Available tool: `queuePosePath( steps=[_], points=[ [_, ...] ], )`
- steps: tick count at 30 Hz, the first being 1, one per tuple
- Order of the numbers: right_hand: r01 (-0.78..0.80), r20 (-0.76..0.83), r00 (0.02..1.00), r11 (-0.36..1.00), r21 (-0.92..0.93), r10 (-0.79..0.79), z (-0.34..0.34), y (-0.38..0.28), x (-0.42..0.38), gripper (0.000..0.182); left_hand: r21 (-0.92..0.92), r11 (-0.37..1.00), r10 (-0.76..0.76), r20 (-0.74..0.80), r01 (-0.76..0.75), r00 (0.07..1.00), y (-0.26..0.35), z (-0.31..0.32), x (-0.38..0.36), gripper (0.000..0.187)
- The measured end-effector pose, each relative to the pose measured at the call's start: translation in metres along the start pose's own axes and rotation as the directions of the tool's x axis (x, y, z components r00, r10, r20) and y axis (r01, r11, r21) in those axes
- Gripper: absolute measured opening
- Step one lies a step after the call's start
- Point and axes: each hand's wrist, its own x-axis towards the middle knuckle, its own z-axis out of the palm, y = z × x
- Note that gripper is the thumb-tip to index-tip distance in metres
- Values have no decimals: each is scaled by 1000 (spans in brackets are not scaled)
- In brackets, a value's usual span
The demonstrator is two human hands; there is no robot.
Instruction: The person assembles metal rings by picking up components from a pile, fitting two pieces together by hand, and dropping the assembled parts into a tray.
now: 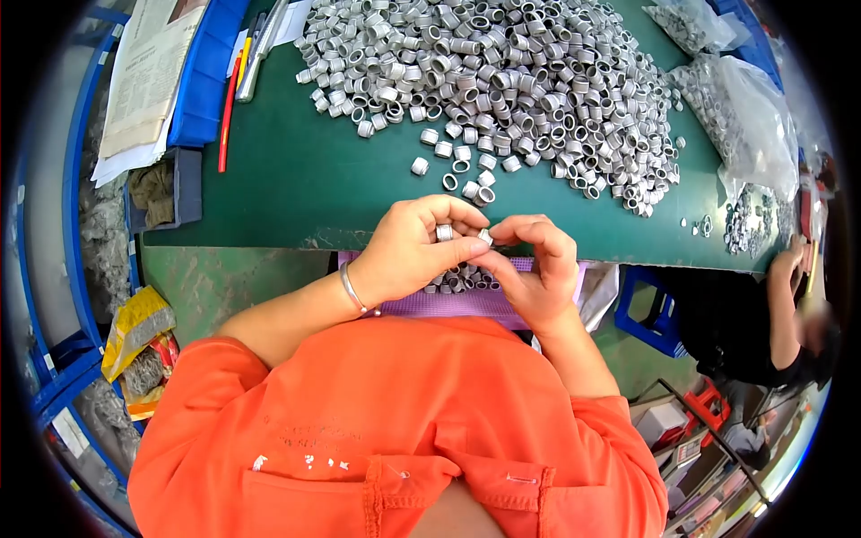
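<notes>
- Orange sleeves [377,421] are seen nearest, with both hands raised at the near edge of the counter [296,179].
- One ring [444,232] is pinched in the left hand [408,251]; a second ring [485,237] is gripped by the right hand [538,269].
- Rings are judged light, stiff and slippery; they are best held across the outer wall.
- A tray [466,303] lies beneath the hands.
- A heap [520,81] covers the far side; bags [744,117] lie at the right edge.

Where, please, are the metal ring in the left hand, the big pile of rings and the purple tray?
metal ring [444,232], head view, on its side wall between the fingers.
pile of rings [529,81], head view, middle of the heap.
purple tray [421,303], head view, bare mesh part below the left hand.
</notes>
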Motion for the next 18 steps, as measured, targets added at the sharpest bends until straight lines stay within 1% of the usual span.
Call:
queuePosePath(
  steps=[1, 2, 3, 4, 5, 6, 7, 8, 10, 11, 12, 14, 15, 17, 18],
  points=[
    [-48, 4, 999, 998, 39, 48, -1, -3, 1, 48, -37, 999, 22, -15, -23, 1000, 0, 0, 0, 23],
    [-96, 11, 995, 992, 78, 96, -2, -6, 3, 47, -36, 999, 21, -15, -22, 1000, 1, 0, -1, 23],
    [-210, 19, 978, 962, 174, 210, -6, -9, 2, 45, 15, 998, 54, -39, -54, 998, 3, 0, -2, 22],
    [-320, -2, 942, 902, 288, 335, -6, -8, 0, 26, 66, 994, 89, -62, -85, 994, 4, -1, -4, 20],
    [-439, 37, 888, 822, 363, 458, -10, -10, 0, 17, 65, 994, 88, -65, -84, 994, 4, -2, -4, 20],
    [-545, 86, 818, 721, 428, 568, -14, -13, 2, 12, 110, 987, 125, -61, -118, 990, 3, -3, -5, 20],
    [-550, 116, 816, 700, 455, 566, -14, -14, 4, 19, 154, 976, 162, -55, -152, 985, 3, -3, -6, 20],
    [-550, 115, 816, 700, 455, 566, -14, -15, 5, 19, 154, 976, 163, -53, -153, 985, 3, -4, -5, 20],
    [-613, 255, 767, 554, 564, 589, -10, -18, 7, 16, 333, 862, 392, 38, -381, 919, 2, -5, -4, 21],
    [-628, 287, 755, 525, 574, 589, -9, -20, 6, 14, 333, 862, 392, 38, -382, 919, 4, -4, -4, 21],
    [-603, 295, 765, 475, 641, 572, -7, -21, 5, 15, 345, 850, 412, 34, -397, 911, 6, -4, -5, 21],
    [-575, 287, 778, 449, 684, 558, -3, -19, 6, 18, 359, 836, 434, 28, -414, 901, 9, -3, -7, 21],
    [-574, 289, 779, 449, 684, 556, -3, -17, 6, 18, 356, 840, 436, 8, -410, 900, 9, -4, -8, 20],
    [-528, 281, 816, 456, 717, 505, -3, -16, 5, 18, 354, 843, 438, -12, -406, 899, 10, -3, -8, 20],
    [-528, 281, 817, 456, 717, 504, -3, -16, 6, 18, 359, 827, 474, -32, -433, 880, 9, -2, -7, 17]
  ],
)
